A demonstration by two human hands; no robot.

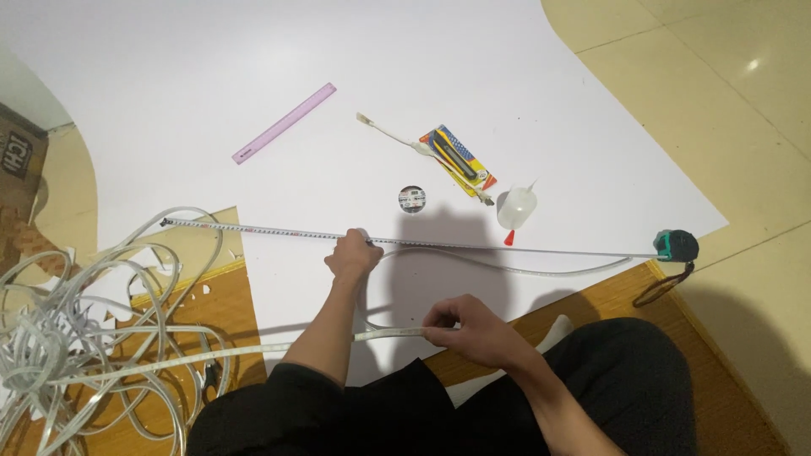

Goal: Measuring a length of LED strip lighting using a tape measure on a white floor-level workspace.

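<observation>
The left hand (pixel 353 256), at the middle of the frame, pressed down on the extended measuring tape (pixel 405 242), its fingers curled closed over the blade and apparently pinning the white flat strip (pixel 507 268) against it. The tape ran from its hooked end at the left across the white sheet (pixel 211 76) to the green tape case (pixel 677 245) at the right edge. Lower centre, the right hand (pixel 460 325) pinched another stretch of the same strip, fingers closed tight on it. The strip led left into a loose tangled coil (pixel 76 355) in the lower left. To measure well, the strip should probably lie flat and straight along the blade, with the left hand keeping firm pressure so nothing slid. Above the tape lay a purple ruler (pixel 284 123), a small tape roll (pixel 411 199), a packaged utility knife (pixel 457 159) and a small funnel (pixel 516 208).
</observation>
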